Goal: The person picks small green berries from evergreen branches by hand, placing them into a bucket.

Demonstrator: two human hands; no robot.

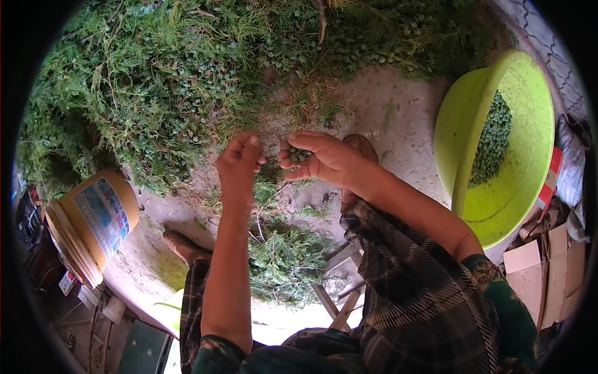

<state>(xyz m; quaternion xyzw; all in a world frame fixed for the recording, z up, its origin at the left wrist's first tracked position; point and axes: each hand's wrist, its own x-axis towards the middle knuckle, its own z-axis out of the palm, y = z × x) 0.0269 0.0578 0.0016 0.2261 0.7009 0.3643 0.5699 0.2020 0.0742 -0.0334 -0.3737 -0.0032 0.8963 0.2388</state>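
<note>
In the head view, my right hand [327, 159] is cupped, palm up, around a small heap of green cones [299, 154]. Close beside it on the left, my left hand [240, 162] is closed with thumb and fingers pressed together; what it may hold is too small to make out. Below and between my forearms lies a pile of cut evergreen sprigs [289, 258]. A large heap of leafy evergreen branches [180, 81], dotted with similar cones, spreads in front of my hands.
A lime-green basin [529, 206] with many green cones in it is tilted at the right. Left of me stands a tan bucket [128, 202] with a printed label. Cardboard [526, 268] lies at the lower right. Wooden legs [339, 305] show between my knees.
</note>
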